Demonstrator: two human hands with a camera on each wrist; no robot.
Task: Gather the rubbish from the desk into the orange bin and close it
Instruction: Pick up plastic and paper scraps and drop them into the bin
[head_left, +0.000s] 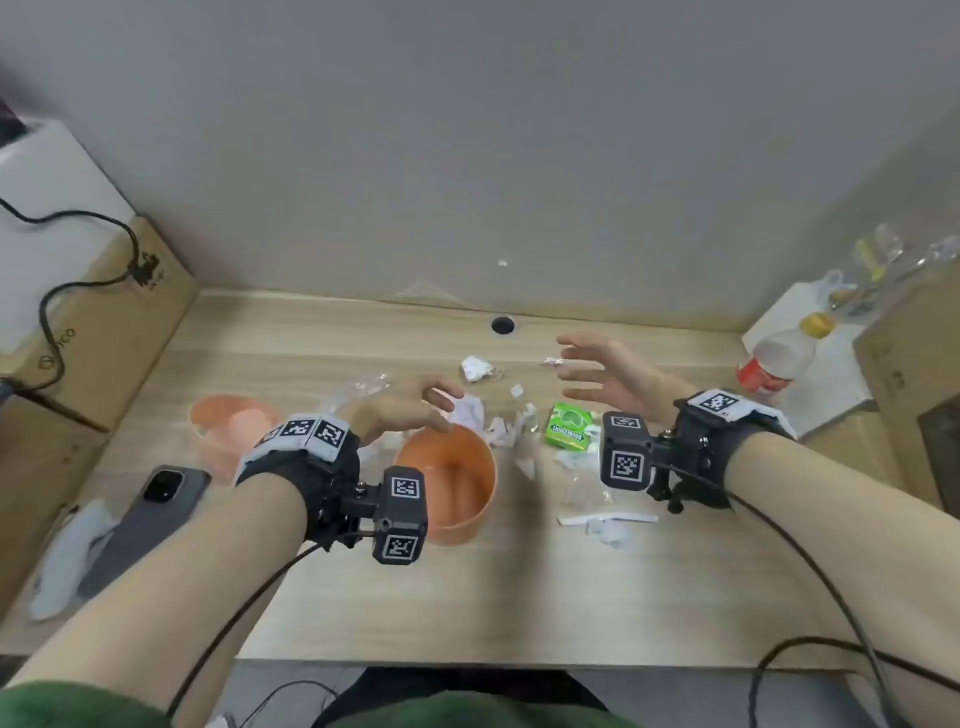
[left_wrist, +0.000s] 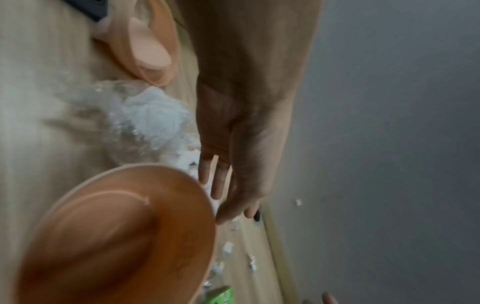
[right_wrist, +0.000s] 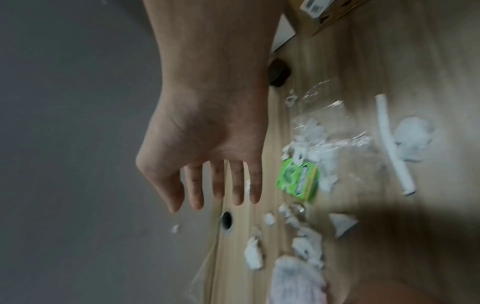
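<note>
The orange bin (head_left: 447, 483) stands open in the middle of the desk, and nothing shows inside it. Its lid (head_left: 234, 426) lies to the left. My left hand (head_left: 415, 410) hovers over the bin's far rim (left_wrist: 197, 185) with loose fingers (left_wrist: 218, 185) holding nothing, above white paper scraps (head_left: 470, 410) and clear wrappers (left_wrist: 145, 123). My right hand (head_left: 597, 369) is open with spread fingers (right_wrist: 218, 185) above the desk, by a small foil scrap (head_left: 550, 361). A green gum pack (head_left: 569, 426), a crumpled paper ball (head_left: 475, 368) and a white strip (head_left: 608, 518) lie around it.
A grey phone (head_left: 150, 514) and a white tissue (head_left: 72, 556) lie at the front left. Cardboard boxes (head_left: 104, 322) flank the left side. On the right stand a red-labelled bottle (head_left: 774, 364) and another box (head_left: 914, 353). A cable hole (head_left: 502, 325) sits near the wall.
</note>
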